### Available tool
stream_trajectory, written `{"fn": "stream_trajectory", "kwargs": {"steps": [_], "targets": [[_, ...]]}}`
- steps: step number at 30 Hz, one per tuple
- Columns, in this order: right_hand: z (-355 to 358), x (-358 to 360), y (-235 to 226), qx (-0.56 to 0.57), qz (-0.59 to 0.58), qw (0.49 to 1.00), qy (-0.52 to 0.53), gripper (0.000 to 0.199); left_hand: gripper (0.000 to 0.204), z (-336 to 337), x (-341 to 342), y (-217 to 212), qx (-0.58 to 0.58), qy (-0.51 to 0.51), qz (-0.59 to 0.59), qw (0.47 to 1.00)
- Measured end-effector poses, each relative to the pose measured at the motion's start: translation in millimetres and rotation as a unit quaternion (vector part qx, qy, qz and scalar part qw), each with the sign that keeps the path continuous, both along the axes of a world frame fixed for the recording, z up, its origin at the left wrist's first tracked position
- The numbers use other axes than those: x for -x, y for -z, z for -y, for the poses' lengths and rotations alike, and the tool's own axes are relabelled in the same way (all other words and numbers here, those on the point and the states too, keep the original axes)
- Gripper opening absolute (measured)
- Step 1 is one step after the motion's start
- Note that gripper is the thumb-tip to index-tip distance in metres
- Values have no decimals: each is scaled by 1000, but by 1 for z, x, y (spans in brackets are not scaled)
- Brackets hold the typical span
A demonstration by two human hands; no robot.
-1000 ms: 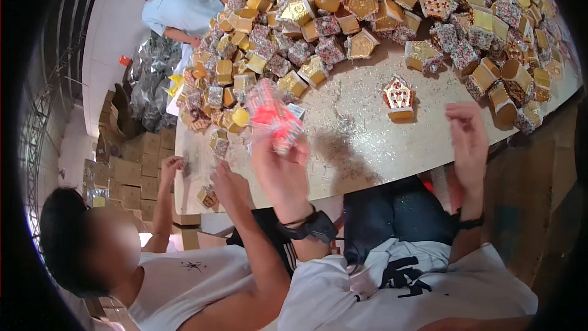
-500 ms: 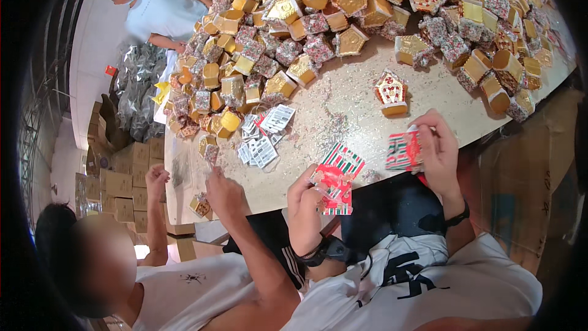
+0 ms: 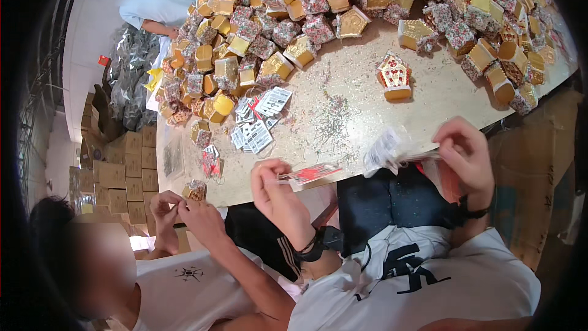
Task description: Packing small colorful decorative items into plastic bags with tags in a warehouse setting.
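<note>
My left hand [image 3: 275, 193] is closed on a few red-and-white hang tags [image 3: 315, 173], seen almost edge-on above the table's near edge. To its right, my right hand [image 3: 467, 154] is pinched at the end of what looks like a thin string. A white printed tag [image 3: 386, 150], smeared by motion, swings from that string between my hands. A small house-shaped ornament [image 3: 395, 78] with a gold base and a red-and-white front lies on the table just beyond my right hand.
Ornaments [image 3: 352, 23] with gold bases and sprinkle-coated roofs are heaped along the far side. Loose white tags [image 3: 256, 136] and a red tag [image 3: 211, 162] lie on the glittery table [image 3: 294, 110]. At left, a co-worker's hands [image 3: 184, 214] meet at the table edge; cartons [image 3: 125, 175] are stacked behind.
My hands have moved apart; the tags in my left hand have tipped edge-on. The right-hand tag now swings on its string. The co-worker's hands came together, and a red tag shows on the table.
</note>
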State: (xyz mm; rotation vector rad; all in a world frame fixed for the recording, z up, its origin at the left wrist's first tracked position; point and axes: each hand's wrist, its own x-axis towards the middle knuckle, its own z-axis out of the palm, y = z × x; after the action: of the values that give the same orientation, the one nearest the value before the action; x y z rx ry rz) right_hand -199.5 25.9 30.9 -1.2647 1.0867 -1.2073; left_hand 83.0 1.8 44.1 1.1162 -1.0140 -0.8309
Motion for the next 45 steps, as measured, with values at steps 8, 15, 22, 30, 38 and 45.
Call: {"fn": "stream_trajectory", "kwargs": {"steps": [8,15,22,30,38,45], "targets": [[0,25,26,143,250,954,82,23,12,-22,-31,-5,184,123,-319,921],[1,-9,15,79,325,942,27,47,26,-35,-20,-5,43,40,-165,984],[-4,-45,19,181,-172,951,-184,59,24,-52,24,-23,-21,180,-135,974],[-18,-43,33,203,-165,956,-134,18,34,-61,25,-18,57,102,-143,983],[-21,-22,28,154,32,976,-149,14,24,-77,-5,-29,-216,166,122,954],[-26,-28,38,109,143,958,-224,17,84,-24,11,-9,179,347,278,878]]}}
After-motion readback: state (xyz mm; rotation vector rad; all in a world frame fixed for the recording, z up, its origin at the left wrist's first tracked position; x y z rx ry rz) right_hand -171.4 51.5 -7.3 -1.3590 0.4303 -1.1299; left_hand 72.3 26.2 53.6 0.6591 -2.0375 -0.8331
